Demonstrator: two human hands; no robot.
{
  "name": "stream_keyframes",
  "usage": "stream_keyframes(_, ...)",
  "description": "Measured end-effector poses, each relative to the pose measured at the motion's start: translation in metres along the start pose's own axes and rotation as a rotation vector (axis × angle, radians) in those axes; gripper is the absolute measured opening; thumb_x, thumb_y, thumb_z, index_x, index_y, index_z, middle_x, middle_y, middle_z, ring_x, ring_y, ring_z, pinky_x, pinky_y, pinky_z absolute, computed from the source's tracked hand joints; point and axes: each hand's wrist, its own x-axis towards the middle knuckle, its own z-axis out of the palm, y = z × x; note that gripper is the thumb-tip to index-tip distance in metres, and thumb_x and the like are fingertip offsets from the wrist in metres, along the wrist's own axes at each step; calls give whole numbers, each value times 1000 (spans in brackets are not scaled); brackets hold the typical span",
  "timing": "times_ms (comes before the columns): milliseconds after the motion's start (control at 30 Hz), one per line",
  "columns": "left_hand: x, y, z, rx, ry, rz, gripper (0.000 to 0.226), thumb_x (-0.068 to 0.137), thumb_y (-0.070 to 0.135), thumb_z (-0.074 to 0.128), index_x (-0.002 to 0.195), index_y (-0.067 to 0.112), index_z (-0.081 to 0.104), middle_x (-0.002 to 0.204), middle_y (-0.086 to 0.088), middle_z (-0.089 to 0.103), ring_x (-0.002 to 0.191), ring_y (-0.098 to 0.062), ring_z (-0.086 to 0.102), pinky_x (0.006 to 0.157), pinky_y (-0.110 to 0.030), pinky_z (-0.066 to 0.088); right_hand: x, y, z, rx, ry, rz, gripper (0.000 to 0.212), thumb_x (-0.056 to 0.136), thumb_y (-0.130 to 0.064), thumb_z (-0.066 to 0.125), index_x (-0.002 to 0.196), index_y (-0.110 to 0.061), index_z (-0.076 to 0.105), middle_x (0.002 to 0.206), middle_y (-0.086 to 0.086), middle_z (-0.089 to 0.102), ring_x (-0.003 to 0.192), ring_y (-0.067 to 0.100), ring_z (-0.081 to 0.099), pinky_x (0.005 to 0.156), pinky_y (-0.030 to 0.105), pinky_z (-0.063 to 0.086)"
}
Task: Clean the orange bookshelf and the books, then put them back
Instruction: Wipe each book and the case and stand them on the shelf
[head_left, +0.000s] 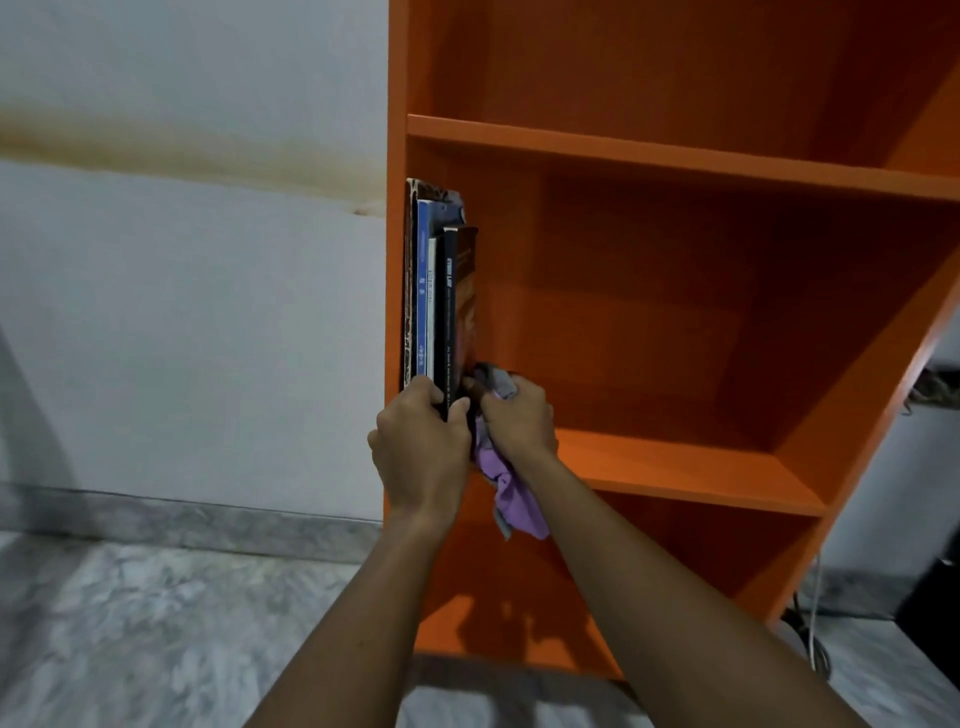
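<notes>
1. Two bare forearms rise from the bottom edge of the frame toward the centre, both stretched forward, and they come close together near the wrists.
2. On the left half of the frame is a white wall (182, 312) with a brownish stain band across its upper part, and below it a grey marble floor (130, 623).
3. The left hand (421, 441) is in the centre of the frame, its back toward the camera. Its fingers are curled round the lower ends of the books (434, 301), and the thumb lies at the right side of the black spine.
4. The books stand upright in the middle compartment of the orange bookshelf (675, 156), at its left end, against the left side wall. I count about four: a brown patterned one, a blue one, a pale one and a black-spined one with an orange cover.
5. The right hand (519, 415) is just right of the books. Its fingers are clamped on a bunched purple cloth (514, 499), which touches the lowest part of the outermost cover. The loose end of the cloth hangs below the wrist, in front of the shelf board's front edge.
6. Both hands and the cloth hide the bottom ends of the books, so I cannot tell whether they rest on the board.
7. At the lower right edge of the frame a grey cable (815, 613) lies on the floor beside the bookshelf.
</notes>
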Motion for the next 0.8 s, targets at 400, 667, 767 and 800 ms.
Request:
stream_keyframes(400,-5,1,-4,-24,22,-67,32,89,40,72,87,16,50,81,-1,67,79,-24,65,70,-30,44,-12,1,6,-28,467,-5,53,77,-52,82,108,-16,59,104,4,63,98,28,59,74,33,39)
stream_keyframes(667,-5,0,-3,-27,22,-113,32,89,40,73,87,16,52,82,-2,68,78,-21,62,71,-29,42,-25,13,7,-56,189,-369,7,87,-23,64,94,-25,62,103,-4,52,90,14,54,75,32,46)
stream_keyframes(767,-5,-2,-2,-18,25,-113,32,89,39,73,85,17,52,79,-1,66,76,-22,63,70,-33,49,-29,11,5,-107,-35,-357,15,83,-27,53,70,-27,44,69,-9,49,64,13,44,58,40,38)
stream_keyframes(800,-5,-2,-3,-17,21,-115,32,89,39,73,84,16,52,79,-1,66,76,-21,63,71,-34,52,-27,10,4,-101,-58,-333,16,84,-26,54,72,-23,45,67,-7,49,61,14,43,56,42,40)
